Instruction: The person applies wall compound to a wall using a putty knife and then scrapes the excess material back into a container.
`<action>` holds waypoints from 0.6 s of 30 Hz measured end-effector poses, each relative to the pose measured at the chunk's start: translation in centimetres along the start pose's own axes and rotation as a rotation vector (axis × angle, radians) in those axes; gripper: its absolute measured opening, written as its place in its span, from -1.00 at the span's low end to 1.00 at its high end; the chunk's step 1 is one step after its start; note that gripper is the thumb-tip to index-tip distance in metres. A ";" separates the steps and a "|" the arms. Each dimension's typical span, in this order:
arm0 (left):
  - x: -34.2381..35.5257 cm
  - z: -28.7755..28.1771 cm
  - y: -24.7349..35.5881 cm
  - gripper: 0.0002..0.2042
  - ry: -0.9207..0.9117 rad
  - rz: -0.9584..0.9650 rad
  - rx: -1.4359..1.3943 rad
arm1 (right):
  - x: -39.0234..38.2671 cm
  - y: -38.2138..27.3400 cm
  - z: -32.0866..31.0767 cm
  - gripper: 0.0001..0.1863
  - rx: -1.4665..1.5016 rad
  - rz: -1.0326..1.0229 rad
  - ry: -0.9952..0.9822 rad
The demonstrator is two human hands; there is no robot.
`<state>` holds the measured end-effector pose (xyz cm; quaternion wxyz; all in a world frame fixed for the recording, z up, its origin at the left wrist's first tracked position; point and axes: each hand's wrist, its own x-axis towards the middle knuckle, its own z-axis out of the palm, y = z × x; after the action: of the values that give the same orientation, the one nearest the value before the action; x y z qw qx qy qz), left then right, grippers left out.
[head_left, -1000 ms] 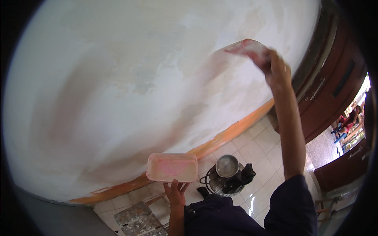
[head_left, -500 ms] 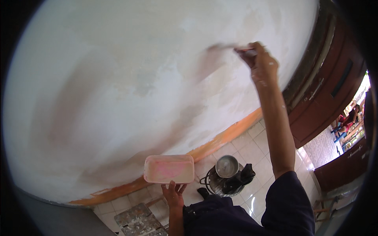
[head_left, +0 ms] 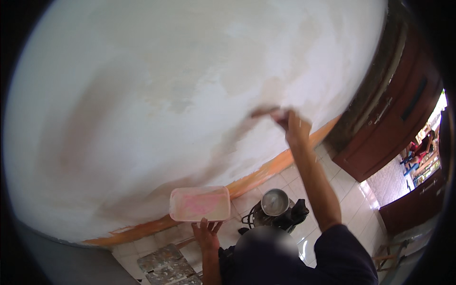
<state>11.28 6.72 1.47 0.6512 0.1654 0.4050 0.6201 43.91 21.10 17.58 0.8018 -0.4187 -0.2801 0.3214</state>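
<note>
My left hand point(head_left: 207, 236) holds a shallow rectangular plastic tub point(head_left: 177, 205) by its near side, in front of the lower wall. Pink and whitish residue shows inside the tub. My right hand point(head_left: 295, 126) is closed around a paintbrush point(head_left: 262, 112), with the arm stretched out to the wall. The brush is smeared by motion, and its brownish end points left, at or very close to the wall. Patches of white and greyish coating cover the wall point(head_left: 190, 90), and arm shadows fall across it.
Along the wall's foot runs an orange band point(head_left: 270, 167). A round stool point(head_left: 262, 219) holds a metal pot point(head_left: 275, 202) and a black bundle. A paint-spattered wooden stool point(head_left: 167, 264) stands lower left. Brown doors point(head_left: 380, 118) are at the right, with a person point(head_left: 422, 146) visible outside.
My right hand has moved down and slightly left along the wall with the paintbrush. The tub in my left hand has shifted slightly left.
</note>
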 end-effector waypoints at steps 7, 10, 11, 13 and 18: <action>-0.6 0.0 -0.2 -0.49 -0.002 -0.006 0.058 | -0.2 -15.3 10.1 -0.74 0.086 -0.281 0.031; -0.7 0.2 -0.3 -0.49 -0.020 -0.022 0.073 | -2.6 -11.5 4.8 -0.71 -0.014 -0.393 0.101; -0.7 0.0 -0.3 -0.47 -0.007 -0.035 0.037 | -3.4 -9.0 3.1 -0.73 -0.091 -0.399 0.154; -0.5 0.1 -0.3 -0.41 0.007 -0.059 -0.037 | -4.1 -3.6 -0.3 -0.70 -0.239 -0.265 0.291; -0.5 0.5 -0.2 -0.48 -0.038 0.006 0.027 | -1.9 1.2 -0.9 -0.69 0.087 -0.076 0.080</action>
<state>11.83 6.39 1.75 0.6545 0.1872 0.4003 0.6135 43.01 19.75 15.74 0.8415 -0.3848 -0.2495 0.2856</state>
